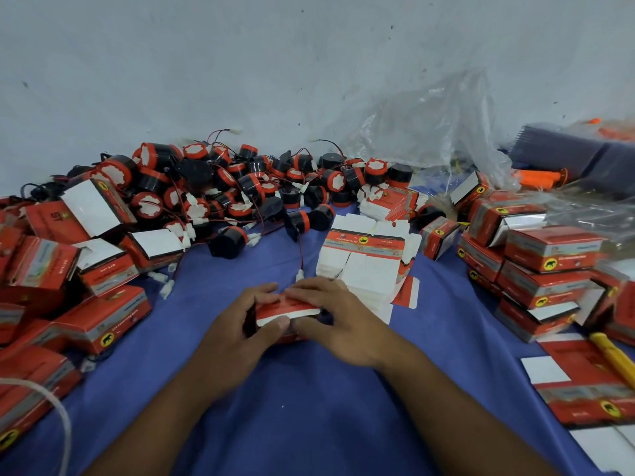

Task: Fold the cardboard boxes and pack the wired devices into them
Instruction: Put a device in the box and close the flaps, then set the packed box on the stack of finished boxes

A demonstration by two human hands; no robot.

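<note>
Both hands on red box [288, 308], middle of blue cloth [309, 407].
Left hand [237, 328]: fingers curled round box end, thumb on white flap.
Right hand [343, 321]: fingers bent over top, pinching other end.
Wire plug [300, 275] lies just behind box.
Risk: plug may snag under flap, so lid won't shut.
Risk: hard squeeze may crush thin card.
Anything inside box: cannot tell.
</note>
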